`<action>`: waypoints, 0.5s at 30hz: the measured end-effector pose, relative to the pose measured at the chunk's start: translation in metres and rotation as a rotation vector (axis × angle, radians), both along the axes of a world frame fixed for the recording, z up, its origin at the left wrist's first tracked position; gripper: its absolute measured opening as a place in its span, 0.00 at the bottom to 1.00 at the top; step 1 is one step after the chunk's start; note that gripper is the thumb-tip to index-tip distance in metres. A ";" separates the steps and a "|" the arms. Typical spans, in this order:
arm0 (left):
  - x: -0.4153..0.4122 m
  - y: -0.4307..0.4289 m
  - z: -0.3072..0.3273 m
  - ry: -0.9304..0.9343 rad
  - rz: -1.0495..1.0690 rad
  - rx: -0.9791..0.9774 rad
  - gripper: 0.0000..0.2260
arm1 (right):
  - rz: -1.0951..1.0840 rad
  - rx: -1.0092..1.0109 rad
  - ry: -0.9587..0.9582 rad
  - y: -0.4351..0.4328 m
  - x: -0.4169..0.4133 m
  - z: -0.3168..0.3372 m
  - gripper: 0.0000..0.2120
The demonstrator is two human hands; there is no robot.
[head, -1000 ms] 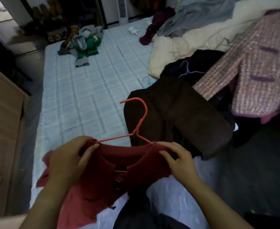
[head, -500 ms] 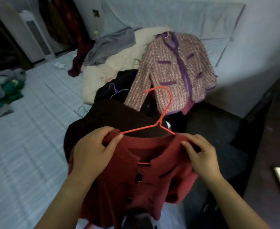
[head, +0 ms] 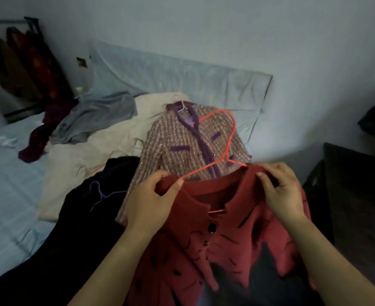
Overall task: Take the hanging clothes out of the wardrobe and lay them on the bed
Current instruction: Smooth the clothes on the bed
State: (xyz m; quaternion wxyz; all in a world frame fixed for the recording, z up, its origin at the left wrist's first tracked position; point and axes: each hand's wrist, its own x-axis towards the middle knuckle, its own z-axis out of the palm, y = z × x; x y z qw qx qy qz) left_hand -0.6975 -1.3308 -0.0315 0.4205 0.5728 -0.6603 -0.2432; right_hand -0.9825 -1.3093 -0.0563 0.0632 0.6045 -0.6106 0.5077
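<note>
**A:** What lies far out to the left of the two hands?

**B:** Dark hanging clothes [head: 27,62] against the wall. Nearer the grip, on the pale blue bed [head: 5,184], a maroon garment [head: 38,140] and a grey garment [head: 98,115] lie crumpled. Both touch a cream quilt [head: 89,160].

**A:** And just left of the grip?

**B:** A black garment [head: 82,228] spreads over the quilt's near edge, with a purple hanger [head: 100,193] lying on it. Beyond the left hand [head: 151,202] a pink tweed jacket [head: 177,149] with purple trim lies flat. Its collar points toward the cloth-covered headboard [head: 171,78].

**A:** How does that hand hold?

**B:** It pinches one shoulder of a red cardigan [head: 226,228], thumb on top and fingers curled under the cloth.

**A:** Where is the cardigan, then?

**B:** It is held up between the two hands, in front of the tweed jacket and covering that jacket's lower part. Dark buttons run down its front and its hem drops out of view. It sits on an orange hanger [head: 229,145] whose hook rises above the grip, across the jacket.

**A:** And the other side?

**B:** The right hand [head: 281,191] pinches the opposite shoulder the same way — thumb over the fabric, fingers closed on it. To the right of that hand stands a dark cabinet [head: 358,195], well apart from the clothes on the bed — its detail is lost in shadow.
</note>
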 end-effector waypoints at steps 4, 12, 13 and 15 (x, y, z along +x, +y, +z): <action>-0.023 -0.076 0.010 0.076 -0.077 0.029 0.10 | -0.027 -0.021 0.010 -0.067 -0.020 0.014 0.15; -0.081 -0.236 0.058 0.166 -0.045 -0.130 0.14 | -0.062 -0.162 0.048 -0.228 -0.079 0.075 0.13; -0.088 -0.259 0.062 0.158 -0.028 -0.147 0.14 | -0.051 -0.172 0.064 -0.253 -0.086 0.080 0.13; -0.100 -0.308 0.064 0.136 0.010 -0.164 0.12 | -0.009 -0.163 0.089 -0.310 -0.100 0.084 0.13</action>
